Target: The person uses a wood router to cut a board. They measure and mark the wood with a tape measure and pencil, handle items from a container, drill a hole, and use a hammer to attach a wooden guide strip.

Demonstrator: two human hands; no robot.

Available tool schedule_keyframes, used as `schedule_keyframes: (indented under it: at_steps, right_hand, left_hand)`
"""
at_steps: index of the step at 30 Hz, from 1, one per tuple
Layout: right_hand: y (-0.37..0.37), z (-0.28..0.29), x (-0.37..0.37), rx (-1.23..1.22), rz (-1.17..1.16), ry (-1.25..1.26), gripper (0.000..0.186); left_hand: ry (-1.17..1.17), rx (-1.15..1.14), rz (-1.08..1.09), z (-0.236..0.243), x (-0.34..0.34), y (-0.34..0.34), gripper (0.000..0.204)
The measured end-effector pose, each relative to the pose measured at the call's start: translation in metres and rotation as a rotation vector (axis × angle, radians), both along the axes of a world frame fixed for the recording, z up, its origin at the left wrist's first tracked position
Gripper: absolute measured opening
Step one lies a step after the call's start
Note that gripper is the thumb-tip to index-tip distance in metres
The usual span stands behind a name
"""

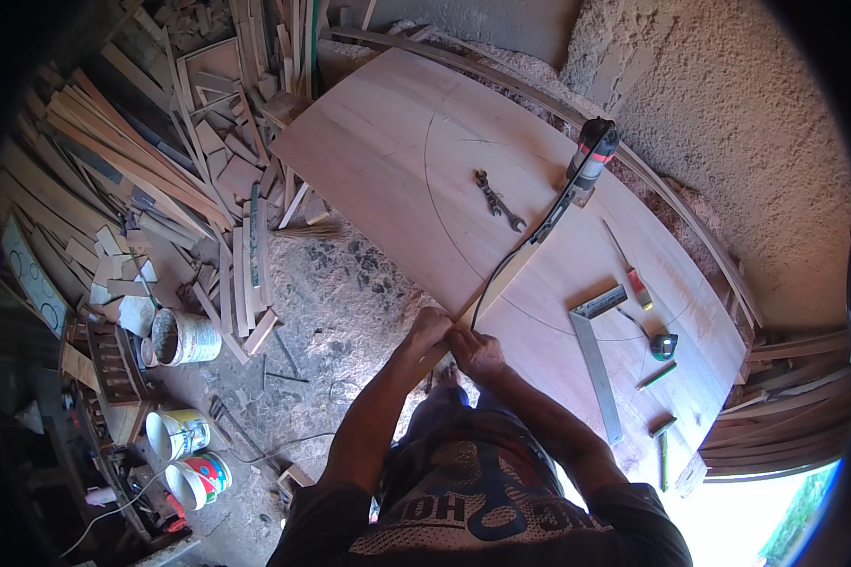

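Note:
My left hand is closed around the near end of a narrow wooden strip, at the front edge of a broad wooden panel. Pressed close beside it, my right hand has its fingers closed at the same end of the strip; their tips are partly hidden. At the strip's far end stands an upright power tool, black and grey with a red band, which looks like a router. Its black cable runs back along the strip to my right hand. Curved pencil lines cross the panel.
On the panel lie an open-ended wrench, a red-and-yellow-handled tool, a try square, a tape measure and a green pencil. Offcuts heap up at left; buckets stand below. A rough wall rises behind.

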State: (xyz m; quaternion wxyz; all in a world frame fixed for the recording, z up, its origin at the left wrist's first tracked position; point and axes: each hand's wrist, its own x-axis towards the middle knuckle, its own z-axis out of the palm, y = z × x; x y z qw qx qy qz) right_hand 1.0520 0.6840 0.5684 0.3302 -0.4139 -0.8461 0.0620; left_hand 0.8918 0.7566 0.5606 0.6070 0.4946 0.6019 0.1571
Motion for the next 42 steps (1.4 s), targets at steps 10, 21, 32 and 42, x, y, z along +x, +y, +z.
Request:
schedule_keyframes:
  at_steps: [10,21,32,42]
  right_hand:
    - [0.004,0.009,0.012,-0.016,0.042,-0.017,0.033]
    - [0.027,0.065,0.005,-0.121,-0.033,0.258,0.004]
    - [-0.006,0.028,0.156,-0.331,-0.484,0.186,0.018]
    - [-0.094,0.036,0.262,-0.542,-1.068,0.205,0.016]
  left_hand:
    - [0.009,0.046,0.005,-0.043,-0.004,-0.004,0.015]
    - [0.139,0.135,-0.024,-0.063,-0.012,-0.003,0.015]
    - [0.01,0.154,0.033,-0.041,0.001,-0.011,0.021]
    - [-0.151,-0.055,0.116,-0.028,0.01,-0.022,0.011]
